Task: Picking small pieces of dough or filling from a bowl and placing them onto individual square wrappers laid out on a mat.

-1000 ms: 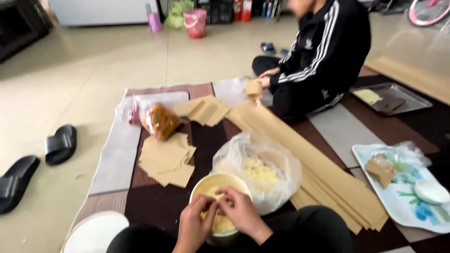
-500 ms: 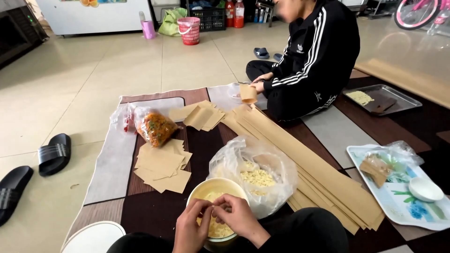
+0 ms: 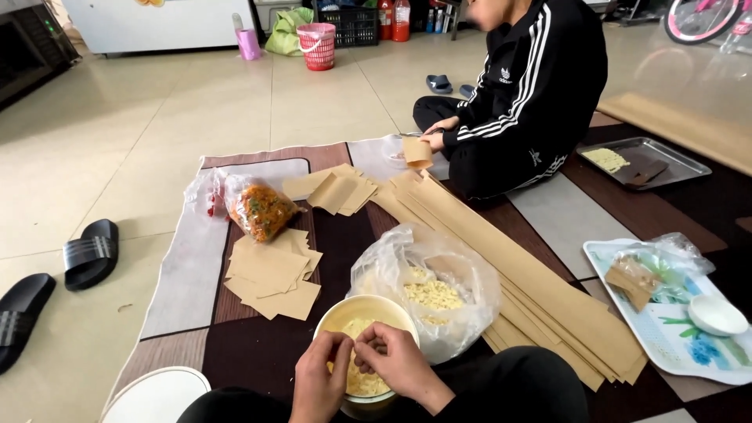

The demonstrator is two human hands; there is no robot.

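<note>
— Over the yellow bowl [image 3: 365, 313], look: both sets of fingers [image 3: 338, 351] are pinched together at the tips. The left hand [image 3: 317, 388] and the right hand [image 3: 395, 364] meet right above it, nipping some small pale bit between them. From this angle I can't make out exactly what the bit is.

— Same stuff as in the bowl, I'd guess. Pale yellow crumbly pieces, heaped low. What would worry you?

— The bowl sits at the rug's near edge, tight against the person's knees, with both wrists pressing over its rim. A nudge from a knee could tip it, and those crumbs would scatter into the dark rug [image 3: 258, 345].

— And the clear plastic bag [image 3: 427, 286] just beside it?

— Touching the bowl, mouth slumped open, more yellow pieces inside. It's soft and has no footing, so an elbow swinging out could drag it over and spill it onto the long brown paper strips [image 3: 509, 266].

— The cut paper squares [image 3: 270, 274] look safer.

— Further left, loosely stacked. Light things though; a draught or a sleeve could fan them out. Beyond them lies a bag of orange snack mix [image 3: 262, 210], and across the rug another person [image 3: 521, 94] sits holding a folded paper cone [image 3: 417, 153].

— The bowl itself?

— Round, smooth, pale yellow, perhaps half full.
</note>
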